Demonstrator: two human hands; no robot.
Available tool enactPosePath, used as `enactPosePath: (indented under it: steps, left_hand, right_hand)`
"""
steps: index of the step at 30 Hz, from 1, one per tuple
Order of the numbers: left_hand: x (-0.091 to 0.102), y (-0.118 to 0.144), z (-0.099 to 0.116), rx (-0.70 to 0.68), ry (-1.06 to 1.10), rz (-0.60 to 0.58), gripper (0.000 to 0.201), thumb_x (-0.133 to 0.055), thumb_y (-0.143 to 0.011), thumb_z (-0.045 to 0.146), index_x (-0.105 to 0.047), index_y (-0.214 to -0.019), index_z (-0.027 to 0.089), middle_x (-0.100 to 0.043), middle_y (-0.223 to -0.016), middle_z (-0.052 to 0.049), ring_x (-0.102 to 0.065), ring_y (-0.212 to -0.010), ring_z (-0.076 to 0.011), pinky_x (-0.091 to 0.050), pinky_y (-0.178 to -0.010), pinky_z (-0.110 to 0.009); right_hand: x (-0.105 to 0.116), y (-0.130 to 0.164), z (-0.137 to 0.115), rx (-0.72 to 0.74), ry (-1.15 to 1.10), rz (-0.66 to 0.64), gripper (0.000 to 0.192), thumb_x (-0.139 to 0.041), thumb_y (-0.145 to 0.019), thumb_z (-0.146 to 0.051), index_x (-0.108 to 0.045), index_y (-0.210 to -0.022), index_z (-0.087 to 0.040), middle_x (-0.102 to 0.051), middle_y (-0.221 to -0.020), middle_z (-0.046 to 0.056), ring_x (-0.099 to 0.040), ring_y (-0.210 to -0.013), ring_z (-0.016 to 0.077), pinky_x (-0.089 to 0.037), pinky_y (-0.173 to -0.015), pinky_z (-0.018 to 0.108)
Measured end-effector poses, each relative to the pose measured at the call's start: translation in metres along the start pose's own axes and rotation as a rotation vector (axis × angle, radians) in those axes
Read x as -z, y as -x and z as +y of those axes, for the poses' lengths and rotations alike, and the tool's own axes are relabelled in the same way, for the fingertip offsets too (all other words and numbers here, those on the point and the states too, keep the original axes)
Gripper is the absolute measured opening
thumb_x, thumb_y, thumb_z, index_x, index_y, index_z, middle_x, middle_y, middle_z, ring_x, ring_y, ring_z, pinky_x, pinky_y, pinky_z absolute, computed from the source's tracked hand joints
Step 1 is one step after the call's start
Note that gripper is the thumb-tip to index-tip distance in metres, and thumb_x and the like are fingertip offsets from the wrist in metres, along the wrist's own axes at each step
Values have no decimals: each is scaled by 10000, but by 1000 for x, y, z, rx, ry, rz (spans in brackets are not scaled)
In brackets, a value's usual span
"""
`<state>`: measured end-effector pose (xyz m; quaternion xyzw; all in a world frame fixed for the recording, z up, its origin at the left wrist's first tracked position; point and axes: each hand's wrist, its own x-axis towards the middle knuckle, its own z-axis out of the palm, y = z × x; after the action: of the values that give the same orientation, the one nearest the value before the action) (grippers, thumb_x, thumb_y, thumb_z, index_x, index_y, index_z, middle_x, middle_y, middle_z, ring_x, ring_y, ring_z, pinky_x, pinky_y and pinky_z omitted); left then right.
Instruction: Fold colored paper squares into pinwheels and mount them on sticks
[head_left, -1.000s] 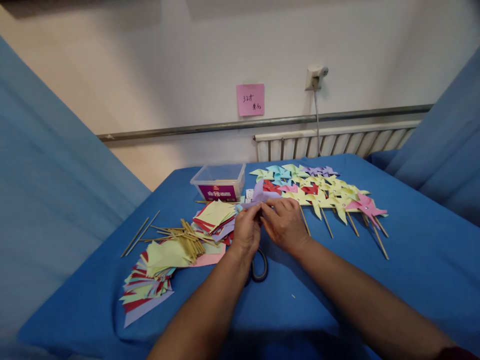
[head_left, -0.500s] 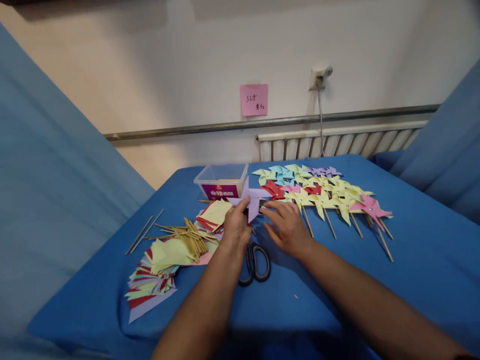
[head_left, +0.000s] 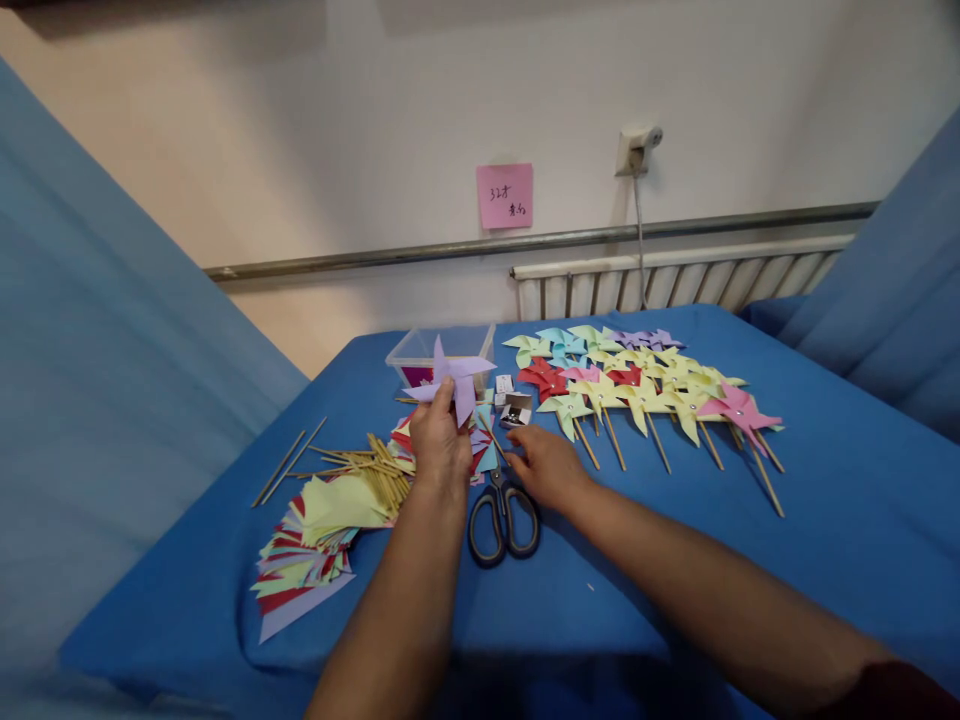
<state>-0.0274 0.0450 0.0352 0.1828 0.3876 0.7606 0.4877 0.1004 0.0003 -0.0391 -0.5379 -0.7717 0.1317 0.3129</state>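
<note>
On the far left of the worktop (head_left: 825,560), which is draped in blue cloth, I note two loose sticks (head_left: 289,468) lying apart from the rest, then a fanned heap of cut paper squares (head_left: 307,555) in yellow, red, green and purple, with a bundle of sticks (head_left: 367,475) resting across its far end. The left hand (head_left: 439,450) is raised just beyond that heap; its grip is pinched closed on a purple pinwheel (head_left: 452,380), thumb and fingers at the lower blade, holding it upright above the surface and in front of a clear plastic box (head_left: 420,352). Under that hand lies a second stack of paper (head_left: 401,440). Between the two forearms a pair of scissors (head_left: 501,515) lies flat, black handles toward me. The right hand (head_left: 546,462) rests low on the cloth just right of the scissors, fingers loosely spread and holding nothing, its fingertips near a small open box (head_left: 516,410); I cannot make out the contents. Right of that, finished pinwheels (head_left: 645,385) on sticks lie in overlapping rows, with a pink pinwheel (head_left: 739,408) at the right end. On the wall behind, a pink note (head_left: 505,196) and a socket (head_left: 634,147).
</note>
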Motion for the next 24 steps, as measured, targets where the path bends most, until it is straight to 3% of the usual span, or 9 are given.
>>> enactPosePath:
  steps: [6,11,17,20,24]
  left_hand:
    - [2,1,-9,-45,-59,-18,184,-762,-674,192,-671,-817,120,-701,-694,-17,-665,-604,-139,-557,-599,-252]
    - [3,3,-14,-24,-92,-50,187,-758,-674,197,-681,-824,116,-709,-709,-27,-668,-626,-137,-559,-639,-256]
    - [2,6,-15,-10,-88,-72,196,-761,-654,178,-673,-818,117,-709,-718,-28,-659,-621,-134,-547,-633,-252]
    - [2,4,-13,2,-101,-45,196,-760,-654,206,-660,-798,119,-693,-686,-22,-651,-601,-139,-543,-626,-265]
    - [2,4,-15,8,-110,-26,198,-765,-623,200,-652,-770,129,-682,-676,-11,-636,-588,-135,-529,-617,-263]
  right_hand:
    - [-16,-22,-28,-125,157,-133,200,-535,-889,-196,-592,-1078,-159,-709,-1026,125,-685,-924,237,-482,-724,305]
    - [-17,-33,-30,-190,167,-191,261,-516,-845,-74,-592,-1088,-131,-722,-1001,151,-705,-900,243,-481,-680,289]
    - [-15,-27,-27,-191,118,-170,260,-547,-815,-88,-610,-1061,-143,-722,-1011,142,-701,-890,239,-477,-691,287]
    - [-8,-20,-14,-188,-39,-64,250,-536,-801,-91,-612,-1031,-149,-723,-917,111,-686,-830,220,-469,-676,280]
    - [9,-9,10,-270,-472,56,329,-538,-800,-145,-549,-1127,-184,-643,-696,-16,-596,-578,144,-433,-530,231]
